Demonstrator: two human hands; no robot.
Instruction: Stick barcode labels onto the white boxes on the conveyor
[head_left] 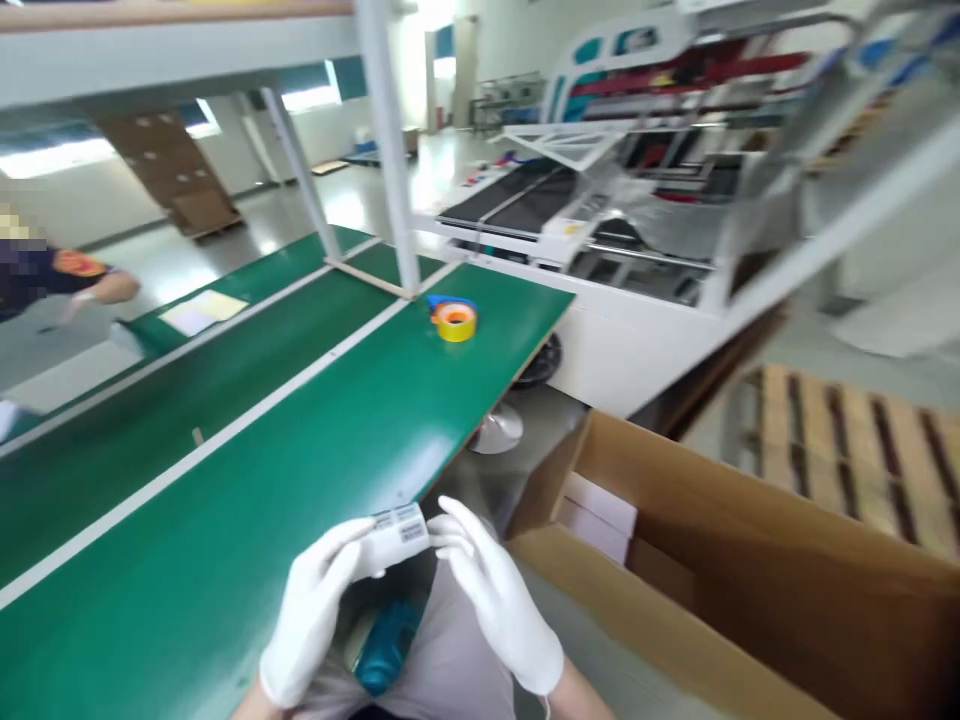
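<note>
Small box (395, 537) sits between the left hand (311, 620) and right hand (499, 600), just off the near edge of the tabletop (225, 520). Tape roll (454, 320) rests far out on the tabletop beside a post (390, 150). Open carton (750, 590) stands right of the hands, with a pallet (847, 450) behind it.
</note>
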